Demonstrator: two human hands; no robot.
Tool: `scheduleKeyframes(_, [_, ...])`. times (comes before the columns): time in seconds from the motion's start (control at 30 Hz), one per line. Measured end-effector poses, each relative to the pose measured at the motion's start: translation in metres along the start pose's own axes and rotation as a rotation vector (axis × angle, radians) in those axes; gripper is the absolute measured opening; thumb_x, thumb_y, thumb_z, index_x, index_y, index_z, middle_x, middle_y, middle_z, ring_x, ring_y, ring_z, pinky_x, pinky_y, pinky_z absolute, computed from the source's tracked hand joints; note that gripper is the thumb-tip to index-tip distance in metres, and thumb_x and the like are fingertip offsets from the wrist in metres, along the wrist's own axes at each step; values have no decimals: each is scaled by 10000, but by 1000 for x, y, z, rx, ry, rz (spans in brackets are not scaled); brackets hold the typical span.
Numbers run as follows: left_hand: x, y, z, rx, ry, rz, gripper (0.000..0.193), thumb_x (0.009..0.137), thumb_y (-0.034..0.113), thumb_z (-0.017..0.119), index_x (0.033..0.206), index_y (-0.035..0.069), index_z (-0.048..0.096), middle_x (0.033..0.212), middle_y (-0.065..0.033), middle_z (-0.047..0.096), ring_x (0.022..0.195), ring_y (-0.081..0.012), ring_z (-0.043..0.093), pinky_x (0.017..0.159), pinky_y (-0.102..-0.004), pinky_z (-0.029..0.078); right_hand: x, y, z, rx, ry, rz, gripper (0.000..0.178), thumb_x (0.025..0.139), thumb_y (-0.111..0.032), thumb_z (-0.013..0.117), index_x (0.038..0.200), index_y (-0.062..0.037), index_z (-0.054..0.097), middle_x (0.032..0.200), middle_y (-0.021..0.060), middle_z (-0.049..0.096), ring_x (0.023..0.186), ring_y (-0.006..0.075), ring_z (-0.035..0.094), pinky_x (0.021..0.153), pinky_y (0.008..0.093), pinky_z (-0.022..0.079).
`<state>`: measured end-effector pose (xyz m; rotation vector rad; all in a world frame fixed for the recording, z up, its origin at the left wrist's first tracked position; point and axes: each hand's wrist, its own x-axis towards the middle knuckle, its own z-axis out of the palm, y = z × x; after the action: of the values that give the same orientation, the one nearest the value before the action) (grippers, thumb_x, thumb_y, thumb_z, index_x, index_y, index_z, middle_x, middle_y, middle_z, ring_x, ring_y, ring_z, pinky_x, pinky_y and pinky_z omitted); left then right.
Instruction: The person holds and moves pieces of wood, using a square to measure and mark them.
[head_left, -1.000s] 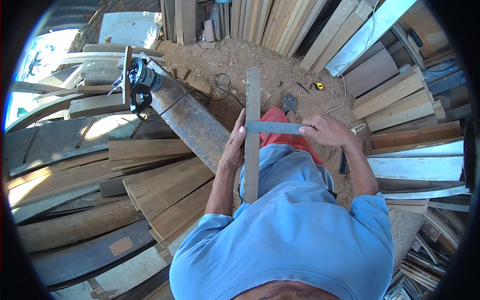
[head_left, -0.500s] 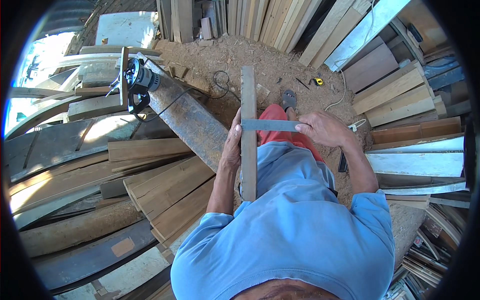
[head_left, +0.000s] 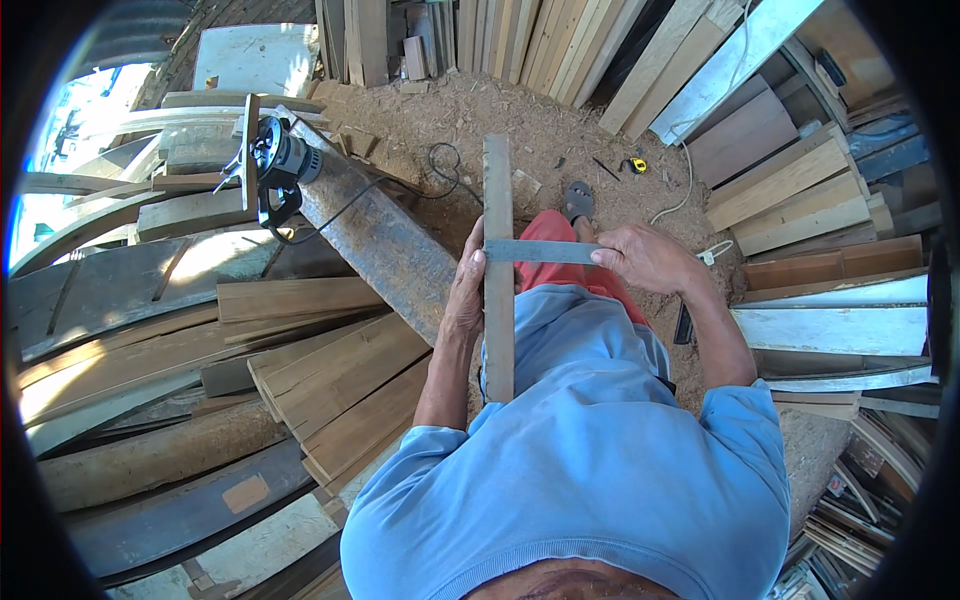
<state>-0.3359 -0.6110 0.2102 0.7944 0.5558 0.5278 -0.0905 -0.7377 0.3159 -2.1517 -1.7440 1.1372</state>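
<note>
A narrow wooden batten stands out lengthwise in front of me, its near end by my shirt. Wrapped along its left edge is my left hand, closed on the wood with the thumb at the edge. My right hand pinches one end of a flat grey strip, thumb on top, other fingers mostly hidden below. The strip lies crosswise over the batten's upper face, at about a right angle to it. Its left end reaches the batten's left edge, close to my left thumb.
A power tool with a black cord rests on a dusty bench plank at the left. Stacked boards lie at left; more timber is at right. A yellow tape measure lies on the sawdust-covered ground.
</note>
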Motion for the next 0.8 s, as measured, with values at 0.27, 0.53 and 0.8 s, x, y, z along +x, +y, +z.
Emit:
scheduleKeyframes(0.27, [1,5,1,38,18,3,971,859,630,643,1557,95,231,902,-99,611,744,-185,644,647,-307,568,3,7,2,-1,0,-31,432,1021,-378,466,865,-7,621,807,199,579,833,396,597,788,514,460])
scheduleKeyframes(0.53, [1,1,2,31,-2,40,897,915,599,586,1566,104,218,953,-98,618,767,-179,643,651,-308,571,0,1,-5,11,-27,-10,424,1017,-384,470,889,-7,614,833,196,571,856,393,591,782,509,458])
scheduleKeyframes(0.8, [1,0,-1,63,34,5,955,880,626,618,1562,91,217,946,-110,611,754,-184,647,649,-315,586,0,-5,-7,5,-37,19,408,1018,-373,477,898,-13,626,884,192,581,883,393,593,801,509,456])
